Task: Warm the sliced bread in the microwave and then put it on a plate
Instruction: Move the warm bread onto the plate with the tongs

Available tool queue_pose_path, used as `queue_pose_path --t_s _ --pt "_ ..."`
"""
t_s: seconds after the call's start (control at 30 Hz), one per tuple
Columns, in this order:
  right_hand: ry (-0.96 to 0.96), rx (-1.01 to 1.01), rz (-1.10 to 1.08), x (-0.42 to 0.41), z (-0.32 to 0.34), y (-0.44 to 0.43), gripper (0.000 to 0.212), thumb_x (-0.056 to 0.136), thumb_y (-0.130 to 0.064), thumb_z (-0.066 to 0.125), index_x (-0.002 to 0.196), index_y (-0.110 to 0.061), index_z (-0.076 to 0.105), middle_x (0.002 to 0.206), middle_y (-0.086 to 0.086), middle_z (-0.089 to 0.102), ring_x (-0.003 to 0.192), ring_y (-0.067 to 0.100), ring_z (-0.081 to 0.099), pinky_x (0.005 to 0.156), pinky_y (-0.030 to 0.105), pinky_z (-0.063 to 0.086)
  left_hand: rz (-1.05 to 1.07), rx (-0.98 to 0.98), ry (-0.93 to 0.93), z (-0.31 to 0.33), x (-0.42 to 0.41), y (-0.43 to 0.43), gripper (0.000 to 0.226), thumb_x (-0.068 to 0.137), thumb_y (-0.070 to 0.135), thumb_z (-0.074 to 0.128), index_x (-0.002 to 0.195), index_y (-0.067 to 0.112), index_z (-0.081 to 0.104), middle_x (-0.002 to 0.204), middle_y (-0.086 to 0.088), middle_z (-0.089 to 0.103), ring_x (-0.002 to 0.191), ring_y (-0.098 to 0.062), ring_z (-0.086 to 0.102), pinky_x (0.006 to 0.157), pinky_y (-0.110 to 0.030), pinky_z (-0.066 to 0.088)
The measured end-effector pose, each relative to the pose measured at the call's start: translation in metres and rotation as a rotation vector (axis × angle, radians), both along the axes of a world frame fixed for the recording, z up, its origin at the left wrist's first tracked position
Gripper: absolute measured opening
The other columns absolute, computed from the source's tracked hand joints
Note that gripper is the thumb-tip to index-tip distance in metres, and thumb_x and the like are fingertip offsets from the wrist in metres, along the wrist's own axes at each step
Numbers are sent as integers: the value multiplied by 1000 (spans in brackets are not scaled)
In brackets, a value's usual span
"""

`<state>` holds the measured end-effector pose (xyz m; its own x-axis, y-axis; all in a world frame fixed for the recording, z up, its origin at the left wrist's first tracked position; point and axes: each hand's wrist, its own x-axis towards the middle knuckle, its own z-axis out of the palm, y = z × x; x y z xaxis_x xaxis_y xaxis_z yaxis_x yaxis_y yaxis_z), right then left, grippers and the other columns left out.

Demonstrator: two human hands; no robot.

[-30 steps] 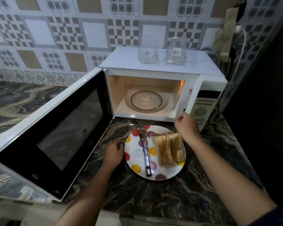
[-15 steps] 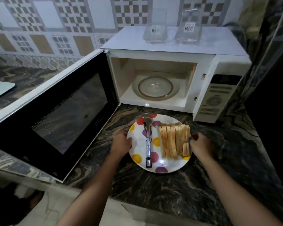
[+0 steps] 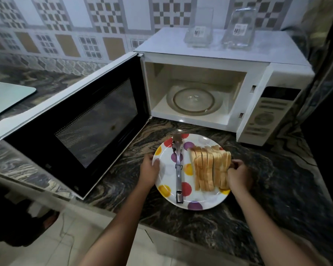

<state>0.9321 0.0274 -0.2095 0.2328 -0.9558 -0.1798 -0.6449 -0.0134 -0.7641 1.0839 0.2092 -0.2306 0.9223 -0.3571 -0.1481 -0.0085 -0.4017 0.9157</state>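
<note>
Gripping the plate (image 3: 211,200) at both sides: L hand (image 3: 149,167) has its thumb over the left rim w/ fingers curled round the edge. R hand (image 3: 238,174) is curled on the right rim, tight by the end slice; can't tell if it also touches the bread (image 3: 210,167). Plate sits on the surface (image 3: 267,179) just in front of the microwave (image 3: 219,60). Door (image 3: 85,120) is swung wide open, turntable (image 3: 194,100) bare. Bread is a row of slices standing on edge on the plate's right half.

Looks like the step is lifting plate + bread into the cavity; warming not yet begun.

Risks, as I judge them:
- Metal tongs (image 3: 178,166) lie on the plate beside the bread. If they go in too, sparking is likely. Take them off first.
- Slices stand on edge, so any tilt in the lift could fan or topple them.
- Loose tongs could slide off a tilted plate.
- Plate looks wide vs the opening, so it could clip the frame or door edge.
</note>
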Motion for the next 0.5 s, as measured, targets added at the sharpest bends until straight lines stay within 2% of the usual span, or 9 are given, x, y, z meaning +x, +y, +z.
queue_pose_path --t_s 0.1,0.2,0.3,0.33,0.5 --pt "-82 46 -15 -5 -3 3 21 94 -10 45 107 -6 62 111 19 65 102 34 59 87 39 45 26 -60 -3 -4 -10 5 17 93 5 49 106 -4 54 98 -15 62 93 -27 58 74 -26 38" --pt "-181 80 -18 -13 0 9 22 94 -6 43 107 -3 61 110 21 63 101 33 58 84 36 43 43 -153 23 -2 -19 8 25 93 3 49 116 -3 56 111 -17 63 102 -29 60 82 -27 44" --pt "-313 124 -22 -22 6 20 24 95 -4 42 110 -3 60 114 18 61 99 26 55 82 31 40 85 -228 51 3 -27 16 34 94 1 48 127 -2 52 122 -13 59 110 -22 55 79 -11 47" --pt "-355 143 -10 -26 6 25 25 95 -4 42 112 -4 61 116 16 61 98 23 53 82 29 39 92 -245 55 5 -31 21 36 94 1 48 129 -1 51 124 -12 58 112 -20 54 81 -11 46" --pt "-504 202 -15 -39 9 63 31 94 -2 45 119 -8 62 125 11 60 118 26 53 96 31 39 152 -348 101 14 -49 59 38 94 3 49 132 -1 50 132 -13 55 121 -24 53 99 -30 43"
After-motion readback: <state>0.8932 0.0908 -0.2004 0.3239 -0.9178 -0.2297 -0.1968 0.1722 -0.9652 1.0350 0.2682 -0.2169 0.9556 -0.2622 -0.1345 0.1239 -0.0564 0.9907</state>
